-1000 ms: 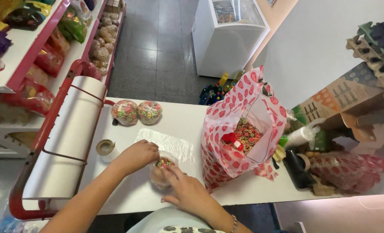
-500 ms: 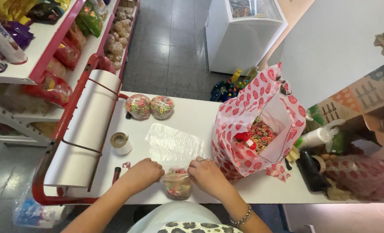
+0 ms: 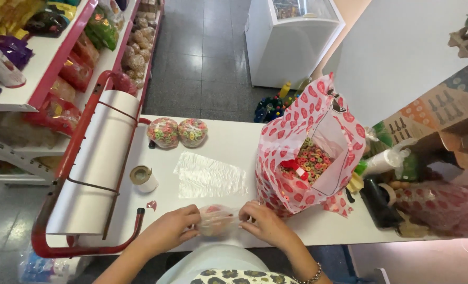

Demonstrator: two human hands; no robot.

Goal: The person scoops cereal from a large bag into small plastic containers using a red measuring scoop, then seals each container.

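Over the last second the small clear plastic bag of coloured cereal rings [image 3: 216, 220] had come toward the near edge of the white counter [image 3: 229, 144], and both hands had drawn in around it; it looked filled and in the middle of being closed.

At far left stood red-edged shelves [image 3: 60, 63] with yellow, purple, green and red snack packets, their print too small to make out. Along the counter's left edge lay a wide roll of white wrapping paper [image 3: 94, 173] in a red metal frame, with a small roll of tape [image 3: 142, 178] just beside it. The left hand [image 3: 168, 231] gripped the small bag's left side, fingers curled tight on the plastic. Farther back sat two round tied bags of coloured cereal rings [image 3: 177, 132], touching each other, and between them and the hands lay a flat empty clear plastic bag [image 3: 209, 174]. The right hand [image 3: 265, 223] pinched the small bag's right end, fingers closed on it. To the right stood a large pink-and-white patterned bag [image 3: 307, 152], open-topped and showing loose rings with a red scoop inside. At far right were patterned cardboard boxes [image 3: 434, 113].
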